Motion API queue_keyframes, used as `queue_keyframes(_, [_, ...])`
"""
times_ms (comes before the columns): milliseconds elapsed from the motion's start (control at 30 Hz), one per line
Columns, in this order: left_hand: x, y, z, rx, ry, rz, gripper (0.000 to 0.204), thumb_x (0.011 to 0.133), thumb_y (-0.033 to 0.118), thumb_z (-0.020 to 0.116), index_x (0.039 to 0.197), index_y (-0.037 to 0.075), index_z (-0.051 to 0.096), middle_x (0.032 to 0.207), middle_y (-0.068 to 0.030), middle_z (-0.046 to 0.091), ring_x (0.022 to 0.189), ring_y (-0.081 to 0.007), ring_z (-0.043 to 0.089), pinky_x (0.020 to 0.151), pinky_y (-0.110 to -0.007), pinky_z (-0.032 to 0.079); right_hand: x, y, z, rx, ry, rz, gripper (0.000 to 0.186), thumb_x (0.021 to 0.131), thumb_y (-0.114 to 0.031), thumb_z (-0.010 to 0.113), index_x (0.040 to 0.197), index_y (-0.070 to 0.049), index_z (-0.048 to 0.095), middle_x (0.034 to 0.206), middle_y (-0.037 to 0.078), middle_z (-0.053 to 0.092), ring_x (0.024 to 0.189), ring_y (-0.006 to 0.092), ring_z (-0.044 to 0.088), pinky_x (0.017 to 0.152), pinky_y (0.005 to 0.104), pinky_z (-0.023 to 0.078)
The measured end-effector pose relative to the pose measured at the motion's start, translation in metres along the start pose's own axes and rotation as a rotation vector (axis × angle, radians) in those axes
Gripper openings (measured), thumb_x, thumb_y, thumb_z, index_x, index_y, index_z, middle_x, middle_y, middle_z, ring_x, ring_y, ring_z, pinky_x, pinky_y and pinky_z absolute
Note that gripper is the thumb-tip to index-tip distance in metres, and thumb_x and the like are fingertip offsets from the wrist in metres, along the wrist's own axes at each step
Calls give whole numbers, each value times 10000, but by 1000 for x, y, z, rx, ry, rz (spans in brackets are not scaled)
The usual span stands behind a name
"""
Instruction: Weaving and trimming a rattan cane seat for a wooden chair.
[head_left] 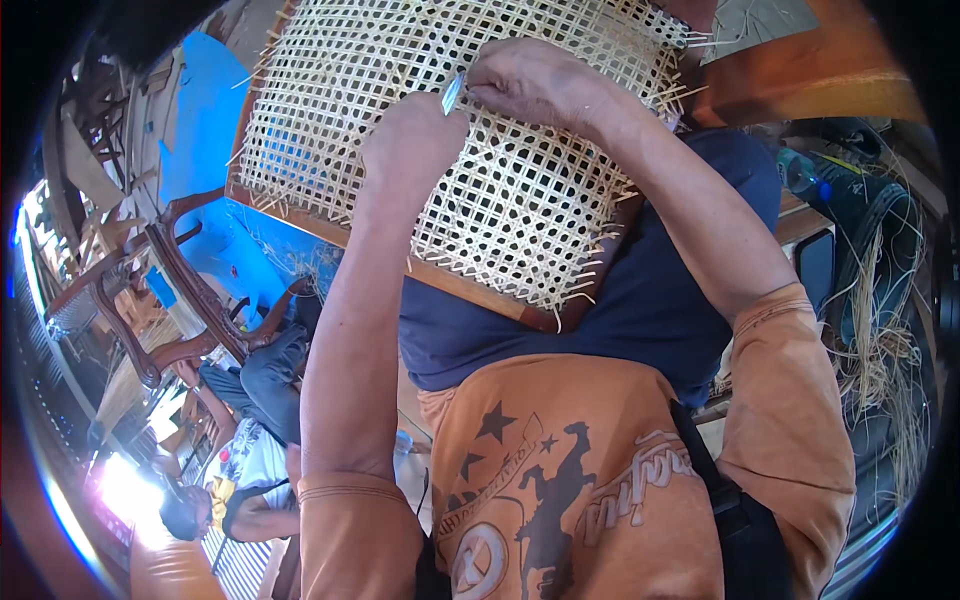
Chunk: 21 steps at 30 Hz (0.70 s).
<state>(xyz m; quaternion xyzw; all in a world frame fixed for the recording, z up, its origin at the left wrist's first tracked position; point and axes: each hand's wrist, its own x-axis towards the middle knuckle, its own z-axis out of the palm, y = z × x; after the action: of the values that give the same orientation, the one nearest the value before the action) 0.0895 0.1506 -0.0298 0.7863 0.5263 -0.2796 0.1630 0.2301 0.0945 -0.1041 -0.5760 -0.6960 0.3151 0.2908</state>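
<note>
A woven cane panel (520, 200) with an open lattice is stretched over a wooden frame (465, 288) that rests across my lap. Loose cane ends stick out along its edges. Over the upper middle of the weave, my left hand (415, 140) is closed, and a small shiny blade-like piece (453, 94) shows at its thumb side. Just right of that piece, my right hand (530, 82) is closed in a pinch close to the cane. Whatever lies between its fingertips is too small to make out.
At left stands a carved wooden chair (195, 290) near a blue sheet (205, 120). Another person (255, 455) sits at lower left. Loose cane strands (880, 370) hang at right, beside a dark phone (815, 268) and a plastic bottle (797, 172). Brown timber (800, 80) lies at upper right.
</note>
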Motion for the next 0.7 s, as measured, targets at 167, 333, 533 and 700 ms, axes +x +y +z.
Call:
queue_keyframes(167, [-22, -43, -13, 78, 96, 68, 325, 797, 296, 464, 885, 32, 633, 881, -216, 636, 817, -401, 609, 734, -478, 468, -2, -3, -2, -61, -40, 59, 148, 814, -182, 586, 858, -49, 632, 831, 131, 600, 795, 292, 604, 726, 380, 495])
queue_keyframes(333, [-63, -69, -39, 56, 184, 4, 292, 797, 251, 495, 884, 4, 624, 809, -197, 635, 784, -386, 611, 708, -434, 476, -13, 25, -41, -119, 257, 198, 270, 835, -301, 584, 755, -49, 634, 672, 102, 570, 670, 282, 599, 682, 369, 488])
queue_keyframes(533, [-47, -56, -39, -605, 123, 341, 262, 781, 148, 541, 928, -55, 617, 1048, -130, 632, 642, -152, 583, 618, -299, 471, -51, -13, -49, 498, -31, 1013, 597, 848, -602, 491, 648, -49, 595, 530, 21, 540, 416, 89, 500, 352, 233, 377])
queue_keyframes(700, [-33, -31, -43, -1039, -187, 439, 273, 790, 160, 529, 961, -25, 634, 653, 9, 577, 477, -15, 402, 480, -189, 359, -57, -26, -4, 1093, 197, 842, 345, 927, -351, 509, 826, -31, 588, 637, 11, 553, 502, 96, 517, 395, 226, 385])
